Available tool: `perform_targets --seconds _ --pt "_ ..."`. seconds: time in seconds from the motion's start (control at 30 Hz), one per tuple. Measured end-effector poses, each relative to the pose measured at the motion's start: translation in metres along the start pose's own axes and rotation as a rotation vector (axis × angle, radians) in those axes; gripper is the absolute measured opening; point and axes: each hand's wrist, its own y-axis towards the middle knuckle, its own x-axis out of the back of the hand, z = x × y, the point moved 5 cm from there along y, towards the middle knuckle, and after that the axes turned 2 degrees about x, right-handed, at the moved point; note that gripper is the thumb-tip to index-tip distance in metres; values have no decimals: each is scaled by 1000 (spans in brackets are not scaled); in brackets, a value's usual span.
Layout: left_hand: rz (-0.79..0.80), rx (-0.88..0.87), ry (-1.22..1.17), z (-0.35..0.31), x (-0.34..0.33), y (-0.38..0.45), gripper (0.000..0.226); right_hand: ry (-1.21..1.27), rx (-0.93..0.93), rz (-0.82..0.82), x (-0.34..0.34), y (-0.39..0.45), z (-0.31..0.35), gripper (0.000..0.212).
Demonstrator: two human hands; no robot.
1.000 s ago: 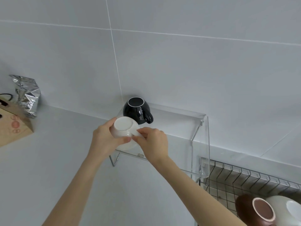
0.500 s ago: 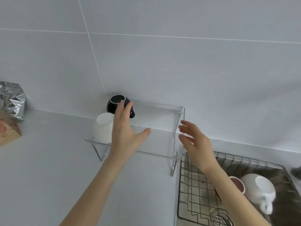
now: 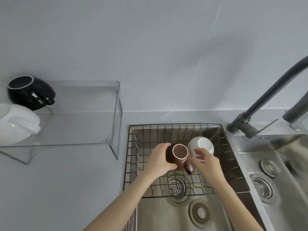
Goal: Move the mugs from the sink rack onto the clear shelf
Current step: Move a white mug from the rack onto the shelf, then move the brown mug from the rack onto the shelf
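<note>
A brown mug (image 3: 179,155) sits upside down in the wire sink rack (image 3: 166,130), its handle toward me. My left hand (image 3: 160,160) wraps around its left side. My right hand (image 3: 205,161) hovers just right of the handle with fingers apart, in front of a white mug (image 3: 202,144) that also rests upside down in the rack. On the clear shelf (image 3: 83,124) at the left stand a black mug (image 3: 30,92) at the back and a white mug (image 3: 16,124) in front, both at the shelf's left end.
A dark faucet (image 3: 260,100) rises at the right behind the sinks. A second steel basin (image 3: 280,164) lies right of the rack. The sink drain (image 3: 176,187) shows under the rack. Grey counter (image 3: 58,189) spreads below the shelf.
Both hands left the shelf, where the white mug now stands, and moved right into the sink rack. My left hand has closed around the brown mug.
</note>
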Motion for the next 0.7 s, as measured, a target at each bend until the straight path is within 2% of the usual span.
perform_targets --seconds 0.1,0.27,0.43,0.57,0.7 --pt "78 28 34 8 -28 20 91 -38 -56 40 -13 7 -24 40" --pt "51 108 -74 20 -38 42 99 -11 -63 86 -35 13 -39 12" --pt "55 135 -77 27 -39 44 102 45 -29 47 -36 13 -45 6" --pt "-24 115 -123 18 -16 32 101 110 35 7 -23 6 -21 10" --pt "-224 -8 -83 -16 40 10 91 196 173 -7 -4 1 33 12"
